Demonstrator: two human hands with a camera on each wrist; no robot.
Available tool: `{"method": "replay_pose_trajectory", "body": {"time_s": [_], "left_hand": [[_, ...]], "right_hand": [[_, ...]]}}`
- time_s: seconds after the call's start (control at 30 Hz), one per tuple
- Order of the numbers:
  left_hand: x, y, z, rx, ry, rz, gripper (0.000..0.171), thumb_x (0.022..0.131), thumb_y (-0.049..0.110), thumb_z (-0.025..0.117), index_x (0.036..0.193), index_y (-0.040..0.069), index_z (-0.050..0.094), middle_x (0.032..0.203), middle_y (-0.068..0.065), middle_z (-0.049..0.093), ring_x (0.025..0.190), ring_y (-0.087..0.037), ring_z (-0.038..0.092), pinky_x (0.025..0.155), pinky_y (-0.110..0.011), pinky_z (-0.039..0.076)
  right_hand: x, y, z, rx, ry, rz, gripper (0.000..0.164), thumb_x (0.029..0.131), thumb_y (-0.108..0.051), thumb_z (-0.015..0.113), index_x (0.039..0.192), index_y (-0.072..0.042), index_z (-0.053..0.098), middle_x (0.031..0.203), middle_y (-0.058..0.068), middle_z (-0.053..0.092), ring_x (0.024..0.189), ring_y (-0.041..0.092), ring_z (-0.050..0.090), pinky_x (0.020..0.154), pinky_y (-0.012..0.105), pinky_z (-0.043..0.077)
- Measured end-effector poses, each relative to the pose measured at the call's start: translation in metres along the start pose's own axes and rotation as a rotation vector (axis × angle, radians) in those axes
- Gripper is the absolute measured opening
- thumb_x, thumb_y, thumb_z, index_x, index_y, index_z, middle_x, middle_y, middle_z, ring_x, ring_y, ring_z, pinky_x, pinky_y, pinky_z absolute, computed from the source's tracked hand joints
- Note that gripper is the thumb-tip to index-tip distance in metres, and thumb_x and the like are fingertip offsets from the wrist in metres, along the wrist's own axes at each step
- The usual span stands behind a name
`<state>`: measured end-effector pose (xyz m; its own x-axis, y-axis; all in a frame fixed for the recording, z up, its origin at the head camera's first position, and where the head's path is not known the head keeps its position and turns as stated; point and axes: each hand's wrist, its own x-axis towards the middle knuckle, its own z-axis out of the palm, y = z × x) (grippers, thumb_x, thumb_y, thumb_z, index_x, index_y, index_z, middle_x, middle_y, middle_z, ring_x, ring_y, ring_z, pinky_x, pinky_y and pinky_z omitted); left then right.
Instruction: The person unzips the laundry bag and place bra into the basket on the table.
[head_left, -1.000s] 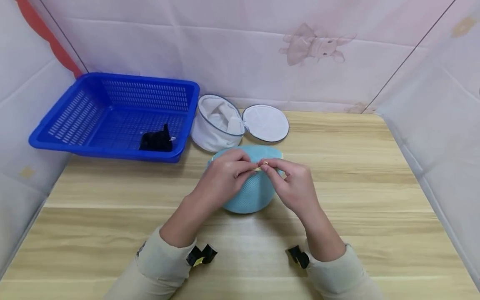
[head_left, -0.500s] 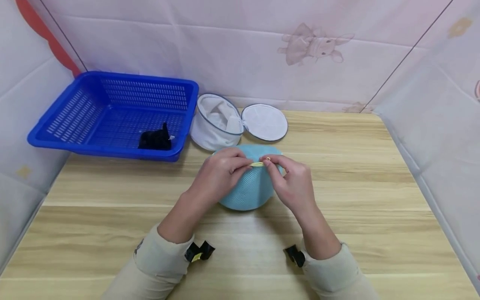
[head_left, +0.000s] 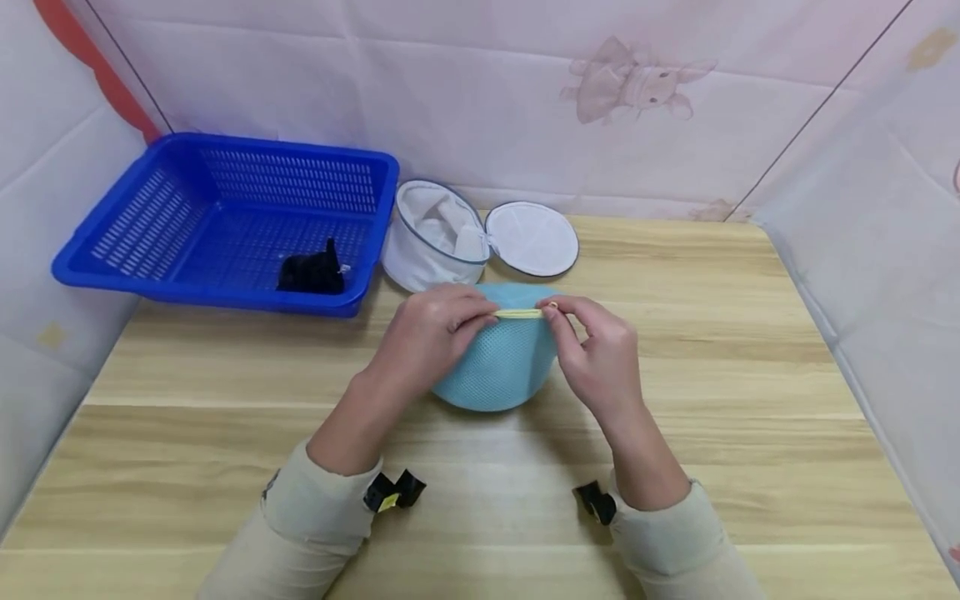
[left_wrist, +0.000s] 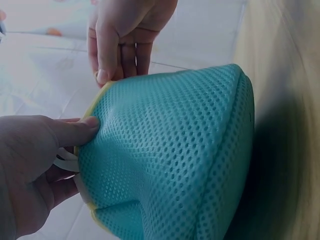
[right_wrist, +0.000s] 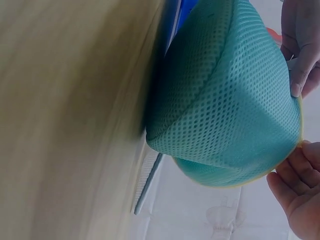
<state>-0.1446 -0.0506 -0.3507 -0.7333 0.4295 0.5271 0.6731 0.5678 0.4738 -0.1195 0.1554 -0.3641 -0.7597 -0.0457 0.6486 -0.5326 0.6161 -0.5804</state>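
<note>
A light-blue mesh laundry bag (head_left: 498, 358) with yellow trim (head_left: 519, 314) stands on the table between both hands. My left hand (head_left: 427, 337) pinches the bag's upper edge on its left side. In the left wrist view, the thumb of this left hand (left_wrist: 35, 165) presses on the mesh beside a white strap (left_wrist: 66, 162). My right hand (head_left: 603, 354) pinches the right end of the yellow trim, where a small loop shows at the fingertips. Seen from the right wrist, the right hand (right_wrist: 300, 192) is at the bag's rim. The bag's inside is hidden.
At the back left, a blue plastic basket (head_left: 225, 292) holds a black fuzzy item (head_left: 311, 273). A white round laundry bag (head_left: 431, 258) with dark trim stands beside it, its round lid (head_left: 532, 239) folded out on the wooden table (head_left: 712, 333). Fabric walls enclose the back and sides.
My right hand has moved rightward along the bag's upper edge, away from the left hand. A longer stretch of yellow trim now shows between them. Basket and white bag stay put.
</note>
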Motion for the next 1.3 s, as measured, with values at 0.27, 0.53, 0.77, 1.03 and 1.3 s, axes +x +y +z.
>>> {"method": "replay_pose_trajectory", "body": {"time_s": [0.27,0.53,0.77,1.03,1.3], "left_hand": [[0.000,-0.004,-0.003,-0.038,0.044,0.001,0.015,0.085,0.015,0.070,0.098,0.010,0.075,0.097,-0.003,0.072,0.094,-0.015,0.067,0.086,-0.028,0.053],[0.000,-0.009,-0.007,-0.041,0.092,-0.013,0.013,0.083,0.013,0.072,0.096,0.010,0.075,0.096,-0.003,0.072,0.093,-0.015,0.067,0.086,-0.027,0.053],[-0.001,-0.005,-0.011,0.109,0.042,-0.034,0.018,0.085,0.012,0.070,0.102,0.008,0.073,0.104,-0.005,0.070,0.099,-0.019,0.065,0.089,-0.032,0.052],[-0.004,0.022,0.002,0.155,-0.029,0.113,0.021,0.087,0.017,0.067,0.104,0.006,0.072,0.102,-0.003,0.067,0.100,-0.017,0.061,0.087,-0.029,0.052],[-0.004,0.024,0.013,0.116,-0.032,0.092,0.013,0.087,0.014,0.067,0.097,0.009,0.074,0.093,0.001,0.067,0.091,-0.013,0.061,0.080,-0.025,0.054]], "right_hand": [[0.002,-0.001,-0.006,-0.034,0.064,-0.055,0.010,0.088,-0.007,0.065,0.090,0.001,0.072,0.086,0.009,0.072,0.083,0.019,0.069,0.080,0.032,0.054],[0.002,0.001,-0.007,0.011,0.072,-0.116,0.009,0.087,-0.006,0.066,0.091,0.000,0.071,0.088,0.008,0.072,0.084,0.017,0.069,0.081,0.023,0.054],[-0.002,-0.005,-0.001,0.094,0.007,-0.155,0.009,0.086,-0.006,0.067,0.092,0.000,0.071,0.089,0.007,0.072,0.082,0.015,0.068,0.074,0.018,0.054],[-0.006,-0.010,0.005,0.024,-0.027,-0.157,0.010,0.085,-0.008,0.067,0.091,-0.001,0.072,0.087,0.006,0.072,0.080,0.013,0.068,0.070,0.022,0.056],[-0.006,-0.009,0.003,-0.070,-0.061,-0.176,0.011,0.083,-0.006,0.067,0.090,-0.001,0.073,0.085,0.009,0.073,0.077,0.017,0.070,0.069,0.028,0.058]]}}
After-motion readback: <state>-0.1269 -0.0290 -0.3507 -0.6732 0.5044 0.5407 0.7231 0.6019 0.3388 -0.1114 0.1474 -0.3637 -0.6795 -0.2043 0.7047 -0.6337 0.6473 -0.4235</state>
